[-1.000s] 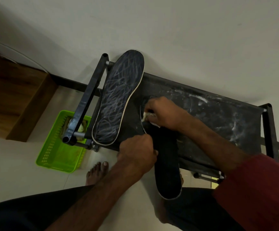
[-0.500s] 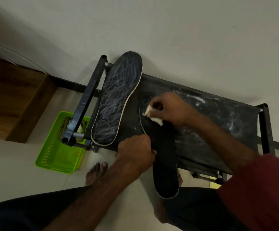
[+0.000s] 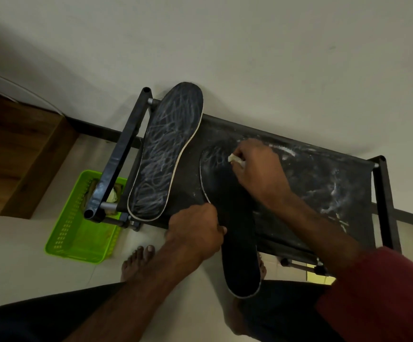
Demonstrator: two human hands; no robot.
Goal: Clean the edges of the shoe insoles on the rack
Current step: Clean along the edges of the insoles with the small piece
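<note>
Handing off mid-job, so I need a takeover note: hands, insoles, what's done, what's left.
Left hand grips the dark insole at its left edge, steadying it on the rack.
Right hand pinches a pale wipe at that insole's toe.
Done: dark insole looks mostly clean; faint marks at the toe.
Left: finish the toe; scribbled insole, lying beside it, is untouched by either hand.

Matt black fabric rack shelf [image 3: 311,183] smeared white, dark metal frame [image 3: 116,164], glossy green plastic basket [image 3: 77,233], wood cabinet [image 3: 15,149]

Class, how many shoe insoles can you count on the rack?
2. The left insole lies at the rack's left end; the right insole sits mid-rack, overhanging its front edge. None appears hidden.
</note>
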